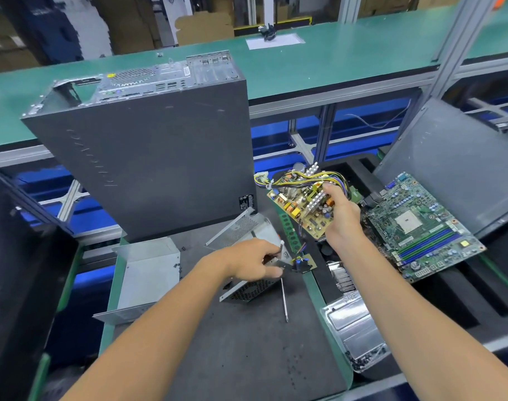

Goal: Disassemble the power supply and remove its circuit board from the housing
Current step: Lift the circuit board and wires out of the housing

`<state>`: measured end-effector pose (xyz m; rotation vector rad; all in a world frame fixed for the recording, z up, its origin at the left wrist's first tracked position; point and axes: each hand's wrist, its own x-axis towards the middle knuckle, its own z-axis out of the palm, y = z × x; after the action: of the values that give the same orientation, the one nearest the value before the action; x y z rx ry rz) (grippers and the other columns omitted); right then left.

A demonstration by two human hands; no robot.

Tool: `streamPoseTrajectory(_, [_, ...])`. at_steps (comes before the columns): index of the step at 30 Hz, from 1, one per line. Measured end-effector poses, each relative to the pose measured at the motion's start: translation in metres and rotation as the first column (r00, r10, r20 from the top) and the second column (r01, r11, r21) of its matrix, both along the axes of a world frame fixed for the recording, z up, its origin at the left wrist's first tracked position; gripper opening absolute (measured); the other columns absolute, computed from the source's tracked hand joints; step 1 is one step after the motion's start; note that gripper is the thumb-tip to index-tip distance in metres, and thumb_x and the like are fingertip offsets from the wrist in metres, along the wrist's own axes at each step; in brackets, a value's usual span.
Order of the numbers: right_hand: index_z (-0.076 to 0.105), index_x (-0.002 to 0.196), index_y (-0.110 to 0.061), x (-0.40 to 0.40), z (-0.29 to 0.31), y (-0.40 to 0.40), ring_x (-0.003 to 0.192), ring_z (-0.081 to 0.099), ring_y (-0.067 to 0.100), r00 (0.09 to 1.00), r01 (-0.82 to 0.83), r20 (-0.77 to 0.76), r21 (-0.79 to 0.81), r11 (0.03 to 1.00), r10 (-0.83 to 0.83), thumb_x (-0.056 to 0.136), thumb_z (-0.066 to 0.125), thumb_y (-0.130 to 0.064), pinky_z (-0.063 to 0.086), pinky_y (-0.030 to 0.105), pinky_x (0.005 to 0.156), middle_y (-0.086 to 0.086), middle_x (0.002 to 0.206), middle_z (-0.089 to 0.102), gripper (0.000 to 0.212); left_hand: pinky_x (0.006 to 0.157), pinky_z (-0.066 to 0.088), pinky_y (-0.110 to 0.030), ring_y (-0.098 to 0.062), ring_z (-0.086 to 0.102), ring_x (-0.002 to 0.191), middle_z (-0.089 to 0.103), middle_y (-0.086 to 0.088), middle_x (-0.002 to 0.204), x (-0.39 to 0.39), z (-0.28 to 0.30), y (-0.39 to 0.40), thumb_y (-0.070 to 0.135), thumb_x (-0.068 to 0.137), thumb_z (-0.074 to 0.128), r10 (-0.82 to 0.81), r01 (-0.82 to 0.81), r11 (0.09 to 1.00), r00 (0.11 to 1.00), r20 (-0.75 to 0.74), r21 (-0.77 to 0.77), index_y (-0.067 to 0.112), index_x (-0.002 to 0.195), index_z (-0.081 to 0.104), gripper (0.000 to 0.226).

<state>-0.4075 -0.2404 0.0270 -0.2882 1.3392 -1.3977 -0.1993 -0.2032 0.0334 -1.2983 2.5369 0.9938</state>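
Two bare arms reach up from the bottom edge over the dark grey work mat [247,342]. At about 1 o'clock from the middle, the right hand [341,218] is raised off the mat with its back turned to the camera. Its fingers are curled round the far edge of the yellow-tan circuit board [300,208], which is crowded with small parts and silver fins. That board is lifted and tilted, out of its box, with a bundle of yellow, black and purple wires [302,179] looping over its top.

At about 6 o'clock from the board, the left hand [251,260] lies low over the mat. Its fingers are bent and pinch the edge of the open silver metal power supply housing [247,230], which has a mesh side. Touching the fingertips at 3 o'clock is a small board with a black socket [303,263].

A thin metal screwdriver [284,302] lies on the mat just below the left hand. A silver metal cover [148,276] lies at 9 o'clock from that hand. A big dark grey computer case [148,146] stands behind. A green motherboard [420,227] rests at 3 o'clock from the right hand.
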Motion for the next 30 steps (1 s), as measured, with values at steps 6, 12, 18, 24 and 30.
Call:
streamPoseTrajectory(6, [0.050, 0.128, -0.003, 0.007, -0.008, 0.003, 0.114, 0.059, 0.039, 0.998, -0.025, 0.065, 0.008, 1.000, 0.025, 0.070, 0.081, -0.033, 0.051, 0.065, 0.085, 0.022, 0.129, 0.055, 0.072, 0.060, 0.041, -0.025, -0.008, 0.048, 0.043, 0.059, 0.002, 0.067, -0.011, -0.009, -0.007, 0.055, 0.097, 0.027, 0.456, -0.397, 0.879, 0.861, -0.223, 0.264, 0.016, 0.081, 0.066, 0.057])
streamPoseTrajectory(12, [0.044, 0.132, -0.006, 0.007, -0.011, 0.004, 0.115, 0.058, 0.038, 0.999, -0.025, 0.045, 0.016, 1.000, 0.024, 0.062, 0.083, -0.035, 0.050, 0.063, 0.089, 0.019, 0.128, 0.055, 0.086, 0.046, 0.038, -0.019, -0.005, 0.049, 0.045, 0.059, 0.002, 0.066, -0.030, -0.026, -0.024, 0.021, 0.089, 0.059, 0.390, -0.381, 0.914, 0.919, -0.051, 0.137, 0.008, 0.093, 0.067, 0.015])
streamPoseTrajectory(18, [0.041, 0.136, -0.004, 0.000, -0.017, 0.004, 0.107, 0.063, 0.037, 0.998, -0.043, 0.053, 0.029, 0.999, 0.041, 0.067, 0.083, -0.032, 0.053, 0.063, 0.083, 0.019, 0.126, 0.057, 0.086, 0.056, 0.041, -0.015, -0.013, 0.054, 0.070, 0.071, -0.003, 0.102, -0.051, -0.033, -0.031, -0.010, 0.076, 0.038, 0.160, -0.154, 0.979, 0.986, -0.037, 0.135, 0.017, 0.108, 0.072, 0.055])
streamPoseTrajectory(24, [0.043, 0.135, -0.002, -0.008, -0.023, 0.000, 0.102, 0.066, 0.038, 0.995, -0.064, 0.081, 0.051, 0.997, 0.059, 0.072, 0.082, -0.028, 0.051, 0.068, 0.080, 0.022, 0.124, 0.059, 0.078, 0.053, 0.039, -0.006, 0.006, 0.055, 0.064, 0.071, 0.001, 0.097, -0.056, -0.048, -0.046, -0.005, 0.085, 0.051, 0.102, -0.085, 0.973, 0.992, -0.068, 0.212, 0.012, 0.104, 0.073, 0.034])
streamPoseTrajectory(30, [0.044, 0.134, 0.000, -0.017, -0.033, -0.004, 0.104, 0.066, 0.037, 0.993, -0.093, 0.081, 0.064, 0.994, 0.088, 0.073, 0.081, -0.028, 0.052, 0.062, 0.084, 0.022, 0.127, 0.058, 0.077, 0.060, 0.047, -0.023, -0.005, 0.056, 0.062, 0.072, -0.007, 0.084, -0.064, -0.048, -0.053, 0.013, 0.083, 0.068, -0.001, 0.012, 0.991, 0.997, -0.076, 0.135, 0.004, 0.086, 0.074, 0.011])
